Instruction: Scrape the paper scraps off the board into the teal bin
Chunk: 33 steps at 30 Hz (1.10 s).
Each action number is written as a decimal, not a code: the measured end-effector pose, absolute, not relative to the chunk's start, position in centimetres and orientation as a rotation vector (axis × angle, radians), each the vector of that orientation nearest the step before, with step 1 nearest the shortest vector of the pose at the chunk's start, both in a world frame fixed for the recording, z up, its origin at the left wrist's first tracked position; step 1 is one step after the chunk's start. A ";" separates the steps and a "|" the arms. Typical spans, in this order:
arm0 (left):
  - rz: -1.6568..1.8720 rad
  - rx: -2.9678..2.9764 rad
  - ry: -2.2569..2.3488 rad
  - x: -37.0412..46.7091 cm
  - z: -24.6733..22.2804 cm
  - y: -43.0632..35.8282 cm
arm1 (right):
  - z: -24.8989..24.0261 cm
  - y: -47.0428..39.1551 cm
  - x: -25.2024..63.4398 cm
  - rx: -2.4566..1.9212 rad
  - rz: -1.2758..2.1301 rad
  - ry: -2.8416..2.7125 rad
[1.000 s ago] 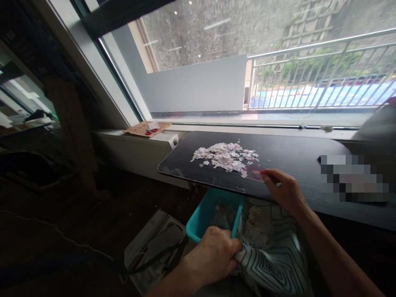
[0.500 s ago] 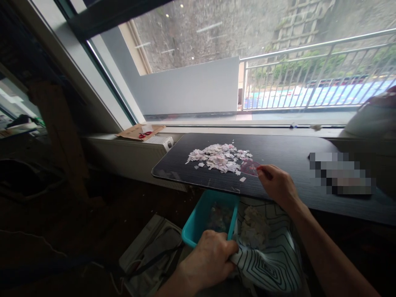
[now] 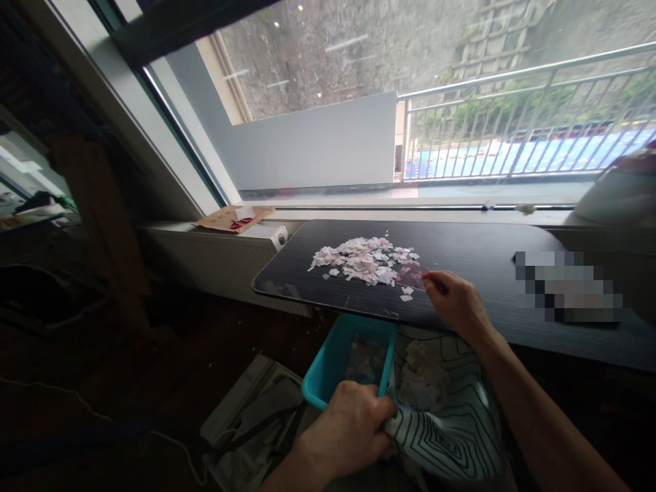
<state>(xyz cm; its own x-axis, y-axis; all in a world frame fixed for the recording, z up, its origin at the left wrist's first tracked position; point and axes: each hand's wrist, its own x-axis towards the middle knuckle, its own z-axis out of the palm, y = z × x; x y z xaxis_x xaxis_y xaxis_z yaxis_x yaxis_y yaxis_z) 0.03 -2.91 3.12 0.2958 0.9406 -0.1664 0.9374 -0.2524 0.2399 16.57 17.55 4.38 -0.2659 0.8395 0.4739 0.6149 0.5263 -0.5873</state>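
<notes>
A heap of small white and pinkish paper scraps lies on the dark tabletop. My right hand pinches a thin, see-through reddish sheet, whose far edge meets the right side of the heap. What kind of sheet it is, I cannot make out. Below the table edge, my left hand is closed on a pale cloth with black lines, beside the near rim of a turquoise plastic bin. More paper scraps rest in a hollow of the cloth.
A pixelated item lies on the right of the table. Red-handled scissors sit on brown cardboard above a radiator. A window with a sill runs behind the table. Cables trail across the dark floor at left.
My right hand has shifted slightly left, bringing the reddish sheet closer against the heap. Loose scraps near the table's front edge have moved a little. My left hand keeps its hold on the cloth.
</notes>
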 end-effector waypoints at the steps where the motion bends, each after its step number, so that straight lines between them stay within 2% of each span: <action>1: 0.014 2.278 1.710 0.0 3.1 -2.9 | 4.3 17.7 16.2 -1.171 0.385 -1.997; 24: 0.022 2.238 1.699 -0.1 3.5 -2.9 | 4.9 16.9 19.4 -1.409 0.285 -1.965; 33: 0.030 2.196 1.726 -0.4 3.2 -2.9 | 5.2 16.2 19.5 -1.361 0.398 -1.998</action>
